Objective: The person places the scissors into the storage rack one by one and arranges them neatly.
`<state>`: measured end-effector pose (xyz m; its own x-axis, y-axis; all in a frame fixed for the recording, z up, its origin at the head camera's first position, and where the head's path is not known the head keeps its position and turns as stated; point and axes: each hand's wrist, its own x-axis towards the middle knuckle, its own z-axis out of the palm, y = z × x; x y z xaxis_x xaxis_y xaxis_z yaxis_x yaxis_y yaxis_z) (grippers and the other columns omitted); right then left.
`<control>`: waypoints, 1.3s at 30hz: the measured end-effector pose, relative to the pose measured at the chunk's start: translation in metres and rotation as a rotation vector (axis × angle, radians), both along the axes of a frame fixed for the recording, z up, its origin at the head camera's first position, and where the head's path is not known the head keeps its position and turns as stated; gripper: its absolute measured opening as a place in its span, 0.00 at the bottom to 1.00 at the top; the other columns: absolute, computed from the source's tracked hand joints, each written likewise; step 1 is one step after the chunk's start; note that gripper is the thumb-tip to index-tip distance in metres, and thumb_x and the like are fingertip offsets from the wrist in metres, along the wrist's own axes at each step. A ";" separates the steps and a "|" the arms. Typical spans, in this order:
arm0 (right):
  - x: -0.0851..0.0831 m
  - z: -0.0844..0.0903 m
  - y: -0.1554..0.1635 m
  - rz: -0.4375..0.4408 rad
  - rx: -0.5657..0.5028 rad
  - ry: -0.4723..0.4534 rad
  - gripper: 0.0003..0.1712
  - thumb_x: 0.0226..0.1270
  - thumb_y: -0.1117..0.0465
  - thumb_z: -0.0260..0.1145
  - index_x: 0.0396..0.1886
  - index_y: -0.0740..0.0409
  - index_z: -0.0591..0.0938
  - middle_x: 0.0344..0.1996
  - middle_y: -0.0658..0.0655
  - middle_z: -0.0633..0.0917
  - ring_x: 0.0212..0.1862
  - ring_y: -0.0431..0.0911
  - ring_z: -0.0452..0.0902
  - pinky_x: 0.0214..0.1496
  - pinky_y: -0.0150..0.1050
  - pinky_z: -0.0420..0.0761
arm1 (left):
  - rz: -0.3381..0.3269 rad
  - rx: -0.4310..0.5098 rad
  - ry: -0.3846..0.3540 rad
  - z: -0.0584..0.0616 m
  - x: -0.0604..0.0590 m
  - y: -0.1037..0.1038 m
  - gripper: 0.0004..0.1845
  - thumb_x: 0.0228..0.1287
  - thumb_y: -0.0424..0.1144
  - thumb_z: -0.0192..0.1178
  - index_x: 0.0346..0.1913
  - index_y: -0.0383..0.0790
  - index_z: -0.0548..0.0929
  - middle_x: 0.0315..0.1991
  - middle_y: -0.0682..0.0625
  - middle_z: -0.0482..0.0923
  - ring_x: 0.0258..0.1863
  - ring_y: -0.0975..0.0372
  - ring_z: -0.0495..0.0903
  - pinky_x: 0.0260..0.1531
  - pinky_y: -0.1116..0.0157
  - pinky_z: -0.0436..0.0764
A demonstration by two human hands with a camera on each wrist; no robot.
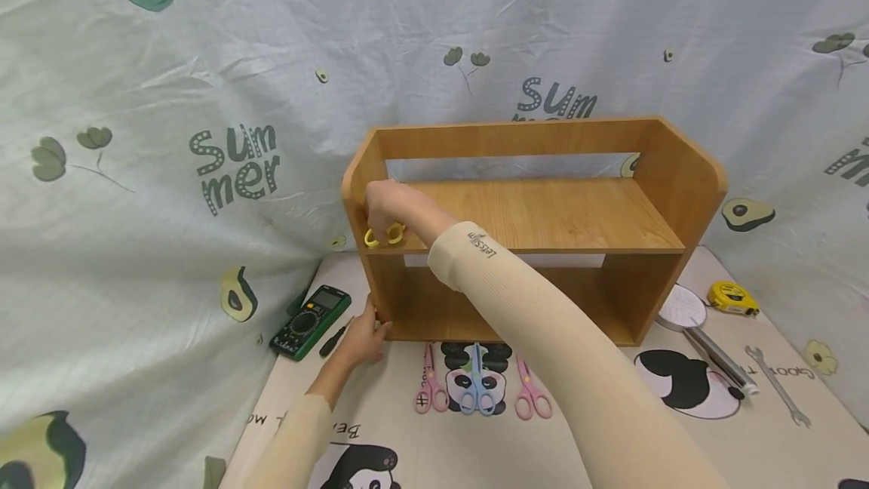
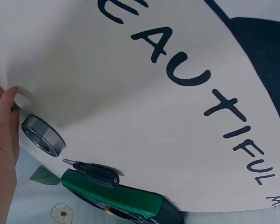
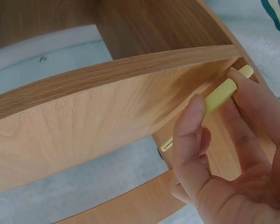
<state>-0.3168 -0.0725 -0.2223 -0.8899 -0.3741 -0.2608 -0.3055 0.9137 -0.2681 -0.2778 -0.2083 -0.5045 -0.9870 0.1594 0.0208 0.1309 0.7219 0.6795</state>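
Note:
My right hand (image 1: 388, 206) reaches to the left end of the upper board of a wooden shelf (image 1: 543, 210) and pinches a pair of yellow scissors (image 1: 396, 233). In the right wrist view, thumb and fingers hold the yellow scissors (image 3: 219, 97) edge-on, close to the board's front edge; the blades are hidden. Down at the shelf's lower left corner, my left hand (image 1: 366, 336) grips the side panel, thumb at its front edge and fingers along the outside. The left wrist view shows this hand (image 2: 4, 144) with a metal ring-shaped bearing (image 2: 43, 135) beside it.
Pink scissors (image 1: 431, 389), blue scissors (image 1: 477, 391) and more pink scissors (image 1: 532, 398) lie before the shelf. Left are a green multimeter (image 1: 311, 321) and black screwdriver (image 1: 333, 341). Right are a tape measure (image 1: 732, 298), a round-headed metal-handled item (image 1: 681, 309) and a wrench (image 1: 778, 387).

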 end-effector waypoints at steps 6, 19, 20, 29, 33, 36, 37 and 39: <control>-0.005 -0.003 0.000 -0.017 0.003 -0.021 0.08 0.62 0.68 0.73 0.35 0.57 0.81 0.39 0.55 0.78 0.36 0.48 0.81 0.34 0.37 0.89 | 0.000 -0.004 -0.005 0.001 0.001 0.000 0.33 0.77 0.31 0.56 0.76 0.34 0.52 0.62 0.25 0.78 0.55 0.39 0.84 0.33 0.56 0.88; -0.003 -0.009 0.005 -0.011 -0.006 0.008 0.11 0.63 0.64 0.76 0.44 0.57 0.84 0.43 0.55 0.81 0.38 0.47 0.82 0.40 0.37 0.90 | -0.012 0.004 0.013 0.002 0.001 0.001 0.32 0.76 0.30 0.56 0.75 0.33 0.53 0.62 0.23 0.78 0.55 0.39 0.84 0.33 0.55 0.87; -0.003 -0.009 0.006 -0.008 -0.008 0.004 0.11 0.64 0.64 0.76 0.45 0.57 0.84 0.43 0.55 0.81 0.38 0.46 0.82 0.41 0.37 0.89 | -0.013 0.005 0.015 0.002 0.001 0.001 0.32 0.76 0.30 0.56 0.75 0.32 0.53 0.62 0.23 0.77 0.55 0.38 0.84 0.34 0.55 0.88; -0.001 -0.012 0.012 0.047 0.003 0.007 0.20 0.66 0.64 0.74 0.58 0.54 0.85 0.50 0.54 0.83 0.36 0.45 0.78 0.28 0.32 0.81 | -0.007 0.002 0.002 -0.001 0.001 0.003 0.35 0.77 0.31 0.55 0.78 0.32 0.50 0.65 0.22 0.74 0.60 0.36 0.82 0.42 0.50 0.88; -0.002 -0.015 0.015 0.077 0.009 -0.008 0.28 0.65 0.64 0.74 0.65 0.53 0.82 0.56 0.55 0.82 0.42 0.46 0.79 0.33 0.33 0.83 | 0.000 -0.005 0.004 -0.002 0.002 0.004 0.35 0.77 0.32 0.55 0.78 0.32 0.49 0.66 0.23 0.74 0.61 0.37 0.81 0.45 0.48 0.88; 0.001 -0.017 0.017 0.075 -0.014 0.032 0.35 0.63 0.63 0.77 0.70 0.52 0.78 0.62 0.55 0.81 0.55 0.49 0.73 0.45 0.35 0.84 | -0.002 -0.018 0.013 -0.002 0.003 0.003 0.34 0.77 0.32 0.56 0.77 0.32 0.51 0.64 0.24 0.76 0.60 0.38 0.82 0.48 0.47 0.86; 0.003 -0.017 0.018 0.070 -0.026 0.059 0.37 0.62 0.62 0.78 0.71 0.51 0.77 0.64 0.56 0.79 0.59 0.50 0.71 0.50 0.37 0.83 | -0.002 -0.020 0.022 -0.001 0.003 0.003 0.34 0.77 0.31 0.56 0.76 0.31 0.52 0.63 0.24 0.77 0.59 0.38 0.82 0.49 0.46 0.86; 0.011 -0.016 0.022 0.058 -0.062 0.125 0.40 0.60 0.61 0.79 0.72 0.49 0.76 0.67 0.57 0.77 0.64 0.53 0.65 0.57 0.42 0.79 | -0.004 -0.029 0.041 0.001 0.003 0.003 0.33 0.76 0.31 0.56 0.75 0.31 0.53 0.62 0.25 0.78 0.58 0.38 0.83 0.53 0.44 0.84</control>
